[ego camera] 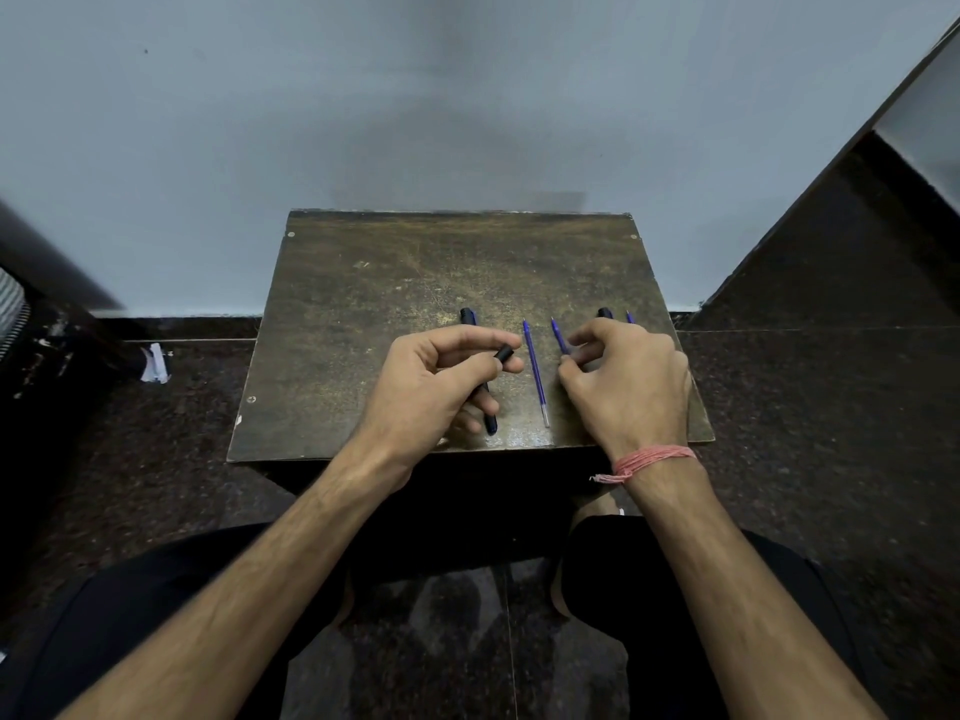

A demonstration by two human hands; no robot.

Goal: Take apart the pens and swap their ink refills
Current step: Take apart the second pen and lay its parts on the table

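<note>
On the worn brown wooden table, pen parts lie in a row. At the left, a black pen cap peeks out beyond the left hand. That hand curls its fingers around a black pen barrel and holds it tilted, one end poking out by the fingertips. Just to the right, a thin blue ink refill lies flat on the table, free of both hands. Next comes a second blue refill, and the right hand pinches it with curled fingers. Beyond that hand, another black pen piece and a small blue tip show on the table. A pink thread band goes around the right wrist.
</note>
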